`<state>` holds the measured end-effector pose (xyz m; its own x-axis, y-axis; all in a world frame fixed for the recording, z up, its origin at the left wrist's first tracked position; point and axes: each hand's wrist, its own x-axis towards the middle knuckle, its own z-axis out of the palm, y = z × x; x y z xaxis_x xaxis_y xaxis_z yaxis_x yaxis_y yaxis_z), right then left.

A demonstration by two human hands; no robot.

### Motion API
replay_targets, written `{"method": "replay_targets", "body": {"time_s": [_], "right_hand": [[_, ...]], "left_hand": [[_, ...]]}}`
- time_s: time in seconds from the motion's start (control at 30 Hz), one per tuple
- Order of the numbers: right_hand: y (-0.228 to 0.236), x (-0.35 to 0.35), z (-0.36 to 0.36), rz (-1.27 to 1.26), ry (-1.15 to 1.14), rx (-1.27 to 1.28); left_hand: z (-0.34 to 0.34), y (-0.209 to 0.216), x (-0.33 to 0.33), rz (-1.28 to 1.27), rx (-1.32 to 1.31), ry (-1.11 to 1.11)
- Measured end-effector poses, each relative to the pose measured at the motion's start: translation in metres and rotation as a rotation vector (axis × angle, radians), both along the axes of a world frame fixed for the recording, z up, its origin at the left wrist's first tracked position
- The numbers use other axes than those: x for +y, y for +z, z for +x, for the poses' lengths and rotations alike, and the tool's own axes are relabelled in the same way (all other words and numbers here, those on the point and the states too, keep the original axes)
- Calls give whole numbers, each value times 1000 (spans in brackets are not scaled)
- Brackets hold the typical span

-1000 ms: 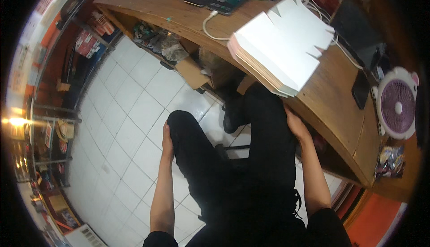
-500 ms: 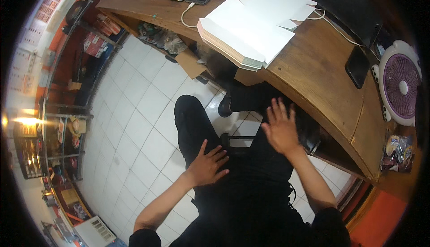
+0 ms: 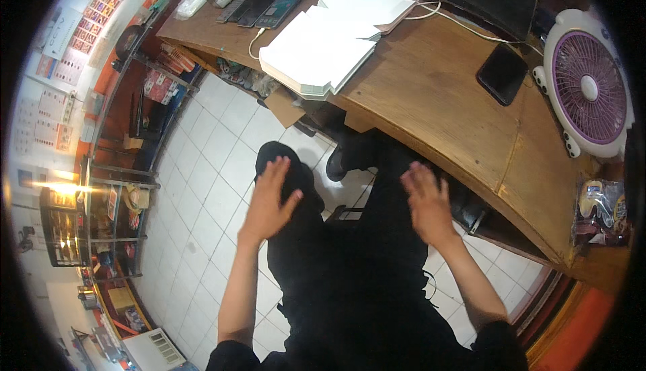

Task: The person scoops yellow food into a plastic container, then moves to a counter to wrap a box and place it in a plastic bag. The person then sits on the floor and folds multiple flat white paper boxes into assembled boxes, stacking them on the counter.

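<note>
My left hand (image 3: 271,201) lies over my left knee, fingers stretched forward and thumb apart, with nothing in it. Over my right thigh, near the desk's edge, my right hand (image 3: 429,204) is held with its fingers extended and slightly blurred; it too is bare. Both hands are over my black trousers (image 3: 340,253). Ahead, a stack of white die-cut paper sheets (image 3: 316,51) with notched edges sits on the wooden desk (image 3: 431,78), jutting over its near edge. Neither hand touches the stack.
Several phones, one of them a lit phone (image 3: 281,6) with a white cable, lie left of the stack. Right of it are a dark phone (image 3: 502,73) and a white-and-purple fan (image 3: 589,88). A cardboard piece (image 3: 284,106) shows under the desk. Shelving (image 3: 101,169) lines the left.
My left hand has moved forward and left from mid-thigh to the knee. My right hand stays over the right thigh. The view has shifted, so the desk and paper stack sit further left.
</note>
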<state>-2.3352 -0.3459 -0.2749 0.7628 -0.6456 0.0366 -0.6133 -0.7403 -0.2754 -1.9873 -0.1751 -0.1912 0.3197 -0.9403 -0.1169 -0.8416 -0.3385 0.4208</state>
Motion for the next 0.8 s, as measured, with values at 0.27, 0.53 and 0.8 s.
{"method": "replay_targets", "body": {"time_s": [0.27, 0.53, 0.8], "right_hand": [[36, 45, -59, 175, 75, -284], [27, 36, -26, 328, 285, -60], [16, 17, -42, 578, 50, -329]], "left_hand": [[-94, 169, -46, -976, 584, -176], [-131, 235, -9, -1116, 1131, -620], [-112, 217, -22, -938, 1274, -579]]}}
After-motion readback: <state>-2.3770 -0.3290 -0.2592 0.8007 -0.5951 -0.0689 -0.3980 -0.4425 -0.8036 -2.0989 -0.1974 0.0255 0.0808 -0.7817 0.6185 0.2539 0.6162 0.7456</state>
